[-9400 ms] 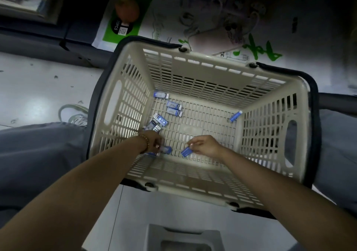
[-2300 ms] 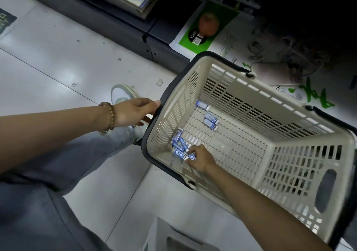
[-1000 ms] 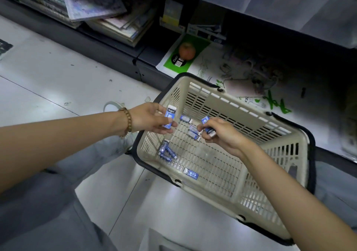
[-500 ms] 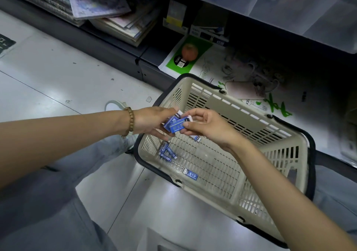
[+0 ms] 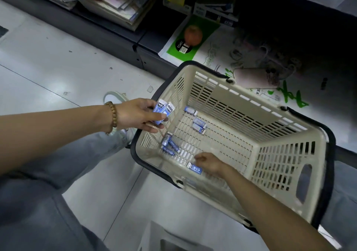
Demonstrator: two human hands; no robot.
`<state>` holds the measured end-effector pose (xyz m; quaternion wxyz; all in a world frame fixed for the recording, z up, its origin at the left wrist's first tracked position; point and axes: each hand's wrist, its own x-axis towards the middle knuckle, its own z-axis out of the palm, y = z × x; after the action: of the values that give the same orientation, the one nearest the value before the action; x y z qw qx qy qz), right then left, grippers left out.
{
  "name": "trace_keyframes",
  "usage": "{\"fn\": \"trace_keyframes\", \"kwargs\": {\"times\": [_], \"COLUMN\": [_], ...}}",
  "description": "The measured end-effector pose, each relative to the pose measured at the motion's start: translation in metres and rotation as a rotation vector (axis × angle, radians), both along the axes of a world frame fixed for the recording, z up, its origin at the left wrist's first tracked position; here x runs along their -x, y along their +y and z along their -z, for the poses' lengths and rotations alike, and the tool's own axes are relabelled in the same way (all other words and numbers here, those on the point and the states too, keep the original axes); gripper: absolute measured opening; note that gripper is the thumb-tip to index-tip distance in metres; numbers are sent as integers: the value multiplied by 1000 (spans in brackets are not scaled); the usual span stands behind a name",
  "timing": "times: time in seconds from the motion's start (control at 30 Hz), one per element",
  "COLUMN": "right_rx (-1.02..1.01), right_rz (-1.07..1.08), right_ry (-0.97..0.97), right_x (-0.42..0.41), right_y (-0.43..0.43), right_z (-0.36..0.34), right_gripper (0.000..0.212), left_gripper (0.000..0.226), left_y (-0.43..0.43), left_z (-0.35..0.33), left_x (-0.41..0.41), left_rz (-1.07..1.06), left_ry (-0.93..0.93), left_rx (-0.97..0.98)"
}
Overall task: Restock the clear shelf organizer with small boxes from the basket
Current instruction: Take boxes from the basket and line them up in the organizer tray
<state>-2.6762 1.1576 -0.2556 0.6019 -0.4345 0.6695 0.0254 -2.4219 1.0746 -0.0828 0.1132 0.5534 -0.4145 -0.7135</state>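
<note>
Currently, two small blue-and-white boxes (image 5: 163,112) are held in the left hand (image 5: 138,117), pinched between thumb and fingers, above the near-left corner of the basket (image 5: 241,104). The right hand (image 5: 209,162) is lowered inside the basket, with its fingers curled down at a single box (image 5: 195,169) that lies on the basket floor near the front wall; whether the fingers grip this box or only touch it cannot be told. A cluster of boxes (image 5: 170,144) lies against the left wall of the basket. Three further boxes (image 5: 199,124) lie towards the far-left corner, one slightly apart from the other two. The basket is beige, slotted, with a dark handle folded down around its rim, and stands on the pale tiled floor (image 5: 58,67) just in front of a dark lower shelf (image 5: 119,36). A bead bracelet (image 5: 113,115) is worn on the left wrist. Stacked magazines (image 5: 108,5) lie on the shelf at upper left.
</note>
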Motion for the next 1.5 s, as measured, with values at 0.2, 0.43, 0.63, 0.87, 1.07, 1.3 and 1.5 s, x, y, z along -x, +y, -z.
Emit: {"fn": "trace_keyframes", "kwargs": {"times": [0.2, 0.43, 0.63, 0.87, 1.07, 1.3, 1.5], "right_rx": [34, -4, 277, 643, 898, 1028, 1134], "right_rz": [-180, -228, -214, 89, 513, 550, 445], "right_ry": [74, 25, -37, -126, -476, -537, -310], "right_x": [-7, -11, 14, 71, 92, 90, 93], "right_y": [22, 17, -39, -69, -47, -45, -47], "right_z": [30, 23, -86, -264, -339, -365, -366], "right_gripper": [28, 27, 32, 13, 12, 10, 13], "left_gripper": [21, 13, 20, 23, 17, 37, 31], "left_y": [-2, -6, -12, -14, -20, -17, -19], "left_z": [4, -9, -58, -144, -176, -184, -180], "left_x": [0, 15, 59, 123, 164, 204, 209], "left_rz": [-19, -33, -93, -105, -22, -21, 213], "left_ry": [6, 6, 89, 286, 338, 457, 486], "left_rx": [-12, 25, 137, 241, 313, 141, 261]}}
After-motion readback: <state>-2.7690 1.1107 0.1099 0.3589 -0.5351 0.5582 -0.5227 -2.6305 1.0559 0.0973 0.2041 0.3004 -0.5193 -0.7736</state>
